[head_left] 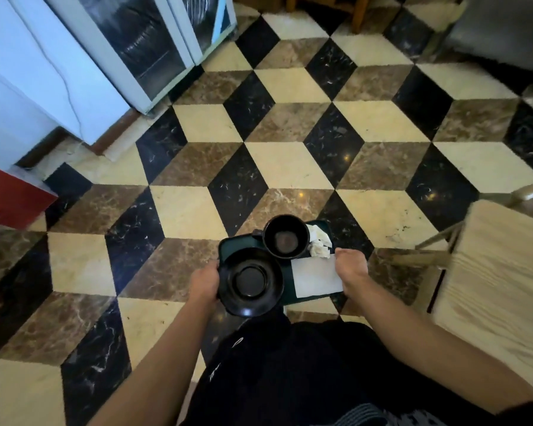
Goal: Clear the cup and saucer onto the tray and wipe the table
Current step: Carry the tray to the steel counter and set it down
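Both hands carry a small dark green tray [225,249] out over the patterned floor, held in front of the person's dark clothing. The left hand [204,283] grips the tray's left edge, fingers curled under it and the thumb side against the rim of the black saucer [250,281]. The right hand [350,269] holds the right edge, its fingers wrapped under where they cannot be seen, the back of the hand lying over a flat white napkin [316,276].

On the tray the saucer sits nearest the body, overhanging the near left corner. Just beyond it, touching or almost touching, stands the black cup [286,237], upright, with a brown residue at the bottom and its handle pointing left. A crumpled white tissue [320,244] lies beside the cup on the far right of the tray.

Judging from this, the clearing step looks done: cup and saucer are both aboard, and the tray is being carried away from the pale wooden table [502,290], whose corner shows at the right. Wiping seems yet to come; no cloth is in view. The next move calls for keeping the tray level, since the overhanging saucer could slide off, then setting it down somewhere steady to free a hand.

Farther off, marble floor tiles [290,167] in cream, brown and black spread out, with white glass-fronted cabinets [154,47] along the far left.
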The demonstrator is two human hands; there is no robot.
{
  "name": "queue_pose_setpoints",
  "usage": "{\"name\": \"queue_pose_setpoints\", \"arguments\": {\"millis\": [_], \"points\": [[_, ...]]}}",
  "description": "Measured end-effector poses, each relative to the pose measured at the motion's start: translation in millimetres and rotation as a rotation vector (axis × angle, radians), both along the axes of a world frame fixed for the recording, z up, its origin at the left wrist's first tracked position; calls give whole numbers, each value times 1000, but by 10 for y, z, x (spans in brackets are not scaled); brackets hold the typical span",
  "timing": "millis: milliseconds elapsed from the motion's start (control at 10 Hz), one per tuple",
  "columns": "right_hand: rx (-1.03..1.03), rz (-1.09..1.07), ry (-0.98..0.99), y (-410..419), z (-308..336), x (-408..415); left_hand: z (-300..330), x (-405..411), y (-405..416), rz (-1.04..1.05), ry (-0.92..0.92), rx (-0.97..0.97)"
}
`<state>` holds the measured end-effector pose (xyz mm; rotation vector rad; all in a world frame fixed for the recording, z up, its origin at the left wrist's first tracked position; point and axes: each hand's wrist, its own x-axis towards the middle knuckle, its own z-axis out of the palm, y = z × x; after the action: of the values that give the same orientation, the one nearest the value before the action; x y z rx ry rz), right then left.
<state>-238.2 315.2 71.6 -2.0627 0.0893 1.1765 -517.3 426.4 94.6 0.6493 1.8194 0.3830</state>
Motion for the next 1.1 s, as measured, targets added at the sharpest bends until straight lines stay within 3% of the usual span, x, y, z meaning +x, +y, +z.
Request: {"name": "queue_pose_setpoints", "arguments": {"millis": [100,200,300,400,700,800,900,1000,1100], "points": [[80,-379,80,343,58,165,-218,350,676,-164,-35,12],[-61,-91,-57,461,112,285,-156,544,941,-211,-48,-5],[-52,-250,-75,666,56,503,-88,928,1412,-233,-55,22],[111,-496,18,766,3,641,-93,1179,1672,-296,-76,29],[70,-867,172,1142,94,1497,-140,2358,2315,-494,-62,-44],[66,-924,205,1206,50,1753,-123,2656,2405,-543,-67,-51],[-162,-523,20,1316,41,2168,-158,3234,2574,-613,-31,-24],[-140,-566,-69,1277,-64,2513,-217,3608,2685,-642,2,-23],[-4,-697,19,1312,-42,2962,-203,4084,2791,-669,34,-24]]}}
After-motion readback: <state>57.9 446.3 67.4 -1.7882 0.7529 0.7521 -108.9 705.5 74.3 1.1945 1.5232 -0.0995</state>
